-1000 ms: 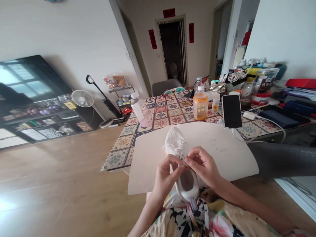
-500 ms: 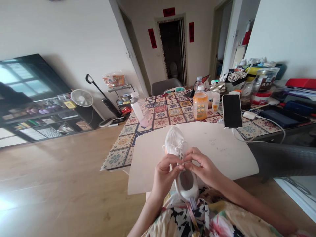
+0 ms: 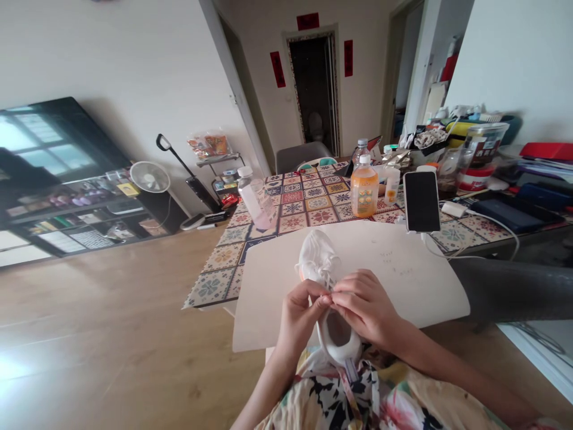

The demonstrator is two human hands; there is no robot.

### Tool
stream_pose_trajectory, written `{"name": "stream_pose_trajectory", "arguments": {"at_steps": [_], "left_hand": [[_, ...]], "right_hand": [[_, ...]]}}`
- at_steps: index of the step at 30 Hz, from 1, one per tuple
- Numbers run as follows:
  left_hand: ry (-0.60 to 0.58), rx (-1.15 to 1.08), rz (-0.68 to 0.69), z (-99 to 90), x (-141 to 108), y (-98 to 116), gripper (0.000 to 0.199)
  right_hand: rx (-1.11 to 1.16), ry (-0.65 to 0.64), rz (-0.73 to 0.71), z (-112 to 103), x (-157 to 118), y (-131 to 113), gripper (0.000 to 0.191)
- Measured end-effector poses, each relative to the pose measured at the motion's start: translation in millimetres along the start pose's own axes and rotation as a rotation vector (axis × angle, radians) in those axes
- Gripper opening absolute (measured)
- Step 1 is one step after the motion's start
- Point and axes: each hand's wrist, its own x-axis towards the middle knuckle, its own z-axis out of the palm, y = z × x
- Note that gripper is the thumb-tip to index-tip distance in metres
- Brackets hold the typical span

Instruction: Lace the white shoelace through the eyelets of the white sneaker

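A white shoe (image 3: pixel 317 254) lies with its toe pointing away, over the near edge of a large white sheet (image 3: pixel 268 280), its heel close to my lap. My left hand (image 3: pixel 304 310) is pinched at the shoe's throat, just above the opening. From the right, my right hand (image 3: pixel 364 301) meets it there, its fingers also pinched together and the fingertips touching. Both hands seem to grip the white shoelace, though the piece between the fingertips is mostly hidden. Tied laces show farther up the shoe.
A phone (image 3: pixel 421 202) stands on a holder behind the sheet's right side. An orange bottle (image 3: pixel 364 188) and a tilted clear bottle (image 3: pixel 256 200) stand on the patterned tablecloth (image 3: pixel 319 218). A white cable (image 3: pixel 496 220) lies at the right.
My right hand has turned and closed in, its fingers now bunched against my left fingertips. The small lace loop seen between the hands earlier is no longer visible.
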Motion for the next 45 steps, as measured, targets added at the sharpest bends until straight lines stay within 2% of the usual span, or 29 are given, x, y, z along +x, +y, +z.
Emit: {"name": "stream_pose_trajectory", "arguments": {"at_steps": [4, 10, 16, 22, 26, 29, 31, 36, 39, 41, 43, 45], "left_hand": [[-0.001, 0.049, -0.005, -3.6, 5.2, -3.2, 0.039], [0.094, 0.170, 0.027, -5.1, 17.5, -7.8, 0.032], [0.141, 0.267, 0.066, 1.3, 22.3, -6.4, 0.025], [0.155, 0.323, 0.081, 3.2, 24.5, -6.5, 0.025], [0.077, 0.348, 0.073, -6.6, 25.1, -5.8, 0.021], [0.037, 0.349, 0.075, -17.0, 21.4, -3.1, 0.014], [0.004, 0.333, 0.114, -22.6, 17.3, 0.3, 0.018], [-0.297, 0.324, 0.236, -26.0, 8.8, 14.0, 0.021], [-0.309, 0.377, 0.232, -23.3, 6.7, 19.6, 0.012], [-0.280, 0.407, 0.225, -21.3, 6.3, 20.6, 0.009], [-0.263, 0.417, 0.227, -19.5, 6.2, 20.3, 0.009], [-0.255, 0.412, 0.229, -17.8, 6.0, 19.5, 0.010]], "right_hand": [[0.108, 0.034, -0.057, -11.0, 2.7, 2.3, 0.010], [0.193, -0.078, -0.087, -25.8, 5.9, -0.5, 0.016], [0.200, -0.162, -0.098, -25.5, 3.3, -2.9, 0.016], [0.219, -0.151, -0.130, -21.5, 1.4, -1.3, 0.017], [0.216, -0.203, -0.107, -25.0, 3.5, -1.0, 0.015], [0.198, -0.241, -0.014, -29.1, 4.5, -2.0, 0.017], [0.148, -0.236, 0.057, -29.0, 4.3, -3.1, 0.021], [0.004, -0.210, 0.104, -22.2, 3.9, -6.1, 0.007], [0.176, -0.225, 0.109, -29.5, 9.0, -13.7, 0.013], [0.438, -0.318, 0.066, -41.1, 15.3, -22.2, 0.019], [0.733, -0.468, -0.088, -53.2, 21.7, -30.1, 0.028], [0.871, -0.574, -0.197, -60.4, 25.2, -33.6, 0.032]]}}
